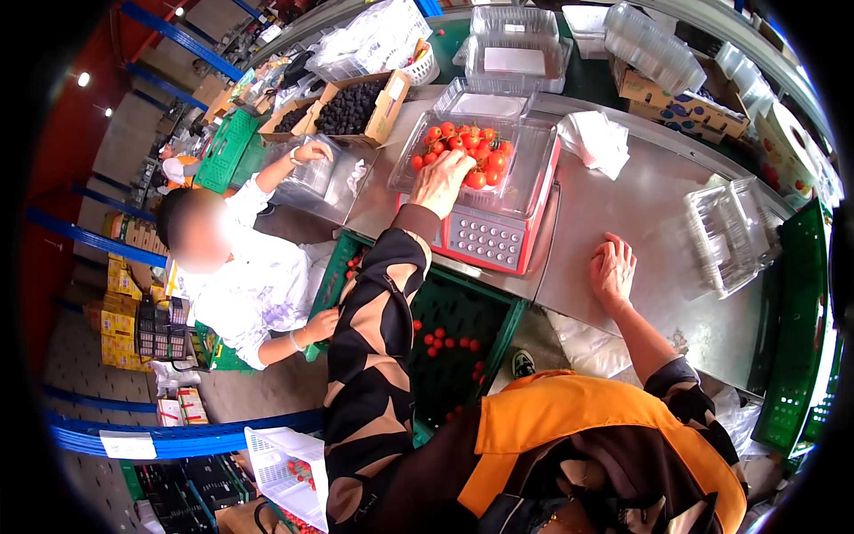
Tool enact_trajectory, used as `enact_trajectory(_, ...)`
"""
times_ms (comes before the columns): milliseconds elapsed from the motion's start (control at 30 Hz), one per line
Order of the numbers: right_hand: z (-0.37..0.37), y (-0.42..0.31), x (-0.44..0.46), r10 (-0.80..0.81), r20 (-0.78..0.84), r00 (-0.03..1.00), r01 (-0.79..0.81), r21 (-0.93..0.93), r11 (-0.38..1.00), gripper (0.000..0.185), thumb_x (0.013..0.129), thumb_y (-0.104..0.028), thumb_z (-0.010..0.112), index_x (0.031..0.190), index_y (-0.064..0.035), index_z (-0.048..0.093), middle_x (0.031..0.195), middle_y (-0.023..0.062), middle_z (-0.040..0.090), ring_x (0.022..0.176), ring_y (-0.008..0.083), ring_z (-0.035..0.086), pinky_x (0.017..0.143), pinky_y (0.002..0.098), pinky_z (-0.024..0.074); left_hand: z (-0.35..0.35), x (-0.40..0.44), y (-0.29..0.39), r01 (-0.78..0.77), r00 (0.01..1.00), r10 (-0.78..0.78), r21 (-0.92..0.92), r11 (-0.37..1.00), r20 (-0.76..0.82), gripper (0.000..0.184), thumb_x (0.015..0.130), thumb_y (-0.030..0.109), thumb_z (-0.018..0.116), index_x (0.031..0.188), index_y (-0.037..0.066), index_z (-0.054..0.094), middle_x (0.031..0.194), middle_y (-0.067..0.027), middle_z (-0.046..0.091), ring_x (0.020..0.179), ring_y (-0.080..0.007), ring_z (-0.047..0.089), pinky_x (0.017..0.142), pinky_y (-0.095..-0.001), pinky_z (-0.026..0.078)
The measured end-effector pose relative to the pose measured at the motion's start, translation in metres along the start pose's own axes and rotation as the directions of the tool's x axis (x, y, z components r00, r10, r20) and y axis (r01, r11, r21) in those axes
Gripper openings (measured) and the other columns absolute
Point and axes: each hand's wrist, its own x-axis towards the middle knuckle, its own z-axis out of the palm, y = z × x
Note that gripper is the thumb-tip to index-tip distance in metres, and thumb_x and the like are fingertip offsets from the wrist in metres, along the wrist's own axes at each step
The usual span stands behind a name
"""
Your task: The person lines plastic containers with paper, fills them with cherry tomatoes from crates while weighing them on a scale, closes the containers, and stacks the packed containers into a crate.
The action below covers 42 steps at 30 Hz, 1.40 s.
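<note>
Orange apron (569, 418) fabric lies nearest the camera, at the bottom of the view. From left to right: a co-worker (258, 285) stands beside a green crate (509, 334) with loose tomatoes (434, 340) in its base. Cardboard boxes (351, 107) hold dark berries. The left hand (438, 182) contacts the red tomatoes (480, 156) in clear plastic on the red scale (485, 238); its fingers are bent over the fruit, and whether they are clamped cannot be determined. The right hand (614, 271) rests on the metal bench (578, 214), fingers loosely curled, slightly apart. Clear containers (722, 236) lie on the bench further right.
</note>
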Motion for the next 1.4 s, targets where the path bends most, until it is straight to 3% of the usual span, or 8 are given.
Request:
enact_trajectory(300,0.001,0.0,0.0,-0.008,0.005,1.0,0.008,-0.007,1.0,0.014,0.079,-0.01,0.057,0.093,-0.011,0.058,0.128,0.0075,0.055,0.123,0.0289,0.047,0.101,0.0452,0.0359,-0.027,-0.08,0.023,0.157,0.81,-0.473,-0.649,0.745,-0.347,0.022,0.097,-0.002,0.05,0.115,0.001,0.062,0.101,-0.0065,0.066,0.082,-0.0117,0.063,0.075,-0.0248,0.051)
enact_trajectory(467,0.003,-0.001,-0.001,-0.012,0.018,1.0,0.013,-0.038,0.999,0.014,0.081,-0.012,0.056,0.095,-0.0112,0.058,0.13,0.0065,0.054,0.124,0.0289,0.046,0.101,0.0455,0.0358,-0.043,-0.297,-0.01,0.5,0.569,-0.738,-0.56,0.661,-0.363,0.022,0.097,0.005,0.053,0.118,0.001,0.059,0.098,-0.0097,0.068,0.083,-0.0164,0.067,0.075,-0.0277,0.053)
enact_trajectory(600,0.005,0.0,0.0,0.009,0.05,0.999,-0.004,-0.092,0.996,0.014,0.084,-0.015,0.055,0.097,-0.0129,0.06,0.131,0.0044,0.054,0.123,0.0283,0.046,0.1,0.0458,0.0364,-0.031,-0.452,0.034,0.868,0.09,-0.936,-0.433,0.241,-0.341,0.016,0.094,0.005,0.057,0.11,0.0,0.059,0.085,-0.0103,0.068,0.072,-0.0162,0.067,0.064,-0.0275,0.056)
enact_trajectory(733,0.011,0.003,-0.002,-0.02,0.048,0.999,0.028,-0.175,0.984,0.015,0.086,-0.018,0.055,0.1,-0.016,0.06,0.133,0.0023,0.053,0.124,0.0276,0.047,0.1,0.0455,0.0374,-0.001,-0.526,0.07,0.655,-0.261,-0.965,-0.741,-0.149,-0.036,0.016,0.094,0.006,0.055,0.108,0.002,0.061,0.084,-0.0093,0.068,0.064,-0.0165,0.066,0.053,-0.0278,0.055)
enact_trajectory(1000,0.018,0.01,-0.003,-0.052,0.06,0.997,0.065,-0.229,0.971,0.017,0.087,-0.021,0.053,0.101,-0.0157,0.059,0.136,0.0026,0.052,0.124,0.0281,0.046,0.101,0.0456,0.0362,0.089,-0.513,0.01,0.396,-0.396,-0.859,-0.784,-0.479,0.325,0.009,0.093,0.007,0.052,0.098,0.002,0.058,0.079,-0.0122,0.061,0.058,-0.0245,0.064,0.045,-0.0459,0.056)
enact_trajectory(1067,0.018,0.01,-0.003,-0.043,0.061,0.997,0.056,-0.237,0.97,0.017,0.087,-0.021,0.053,0.101,-0.0154,0.059,0.136,0.0027,0.052,0.124,0.0281,0.046,0.101,0.0457,0.0362,0.111,-0.5,-0.004,0.577,-0.477,-0.815,-0.582,-0.573,0.329,0.006,0.091,0.007,0.055,0.095,0.003,0.056,0.078,-0.0142,0.062,0.062,-0.029,0.066,0.051,-0.0471,0.057)
enact_trajectory(1167,0.018,0.009,-0.003,-0.039,0.048,0.998,0.049,-0.228,0.973,0.016,0.087,-0.02,0.053,0.101,-0.0146,0.059,0.135,0.003,0.052,0.124,0.0281,0.047,0.101,0.0457,0.0362,0.151,-0.49,-0.02,0.898,-0.35,-0.872,0.142,-0.417,-0.342,0.015,0.089,0.012,0.06,0.101,0.004,0.056,0.091,-0.0168,0.062,0.075,-0.0338,0.068,0.061,-0.045,0.059)
enact_trajectory(1400,0.016,0.007,-0.002,-0.044,0.048,0.998,0.053,-0.199,0.979,0.016,0.086,-0.018,0.053,0.1,-0.0132,0.059,0.134,0.0041,0.053,0.123,0.0289,0.047,0.1,0.0455,0.0364,0.138,-0.479,-0.008,0.877,-0.416,-0.9,0.208,-0.434,-0.127,0.022,0.094,0.019,0.051,0.114,0.008,0.054,0.115,-0.0178,0.055,0.094,-0.0355,0.066,0.078,-0.0449,0.057)
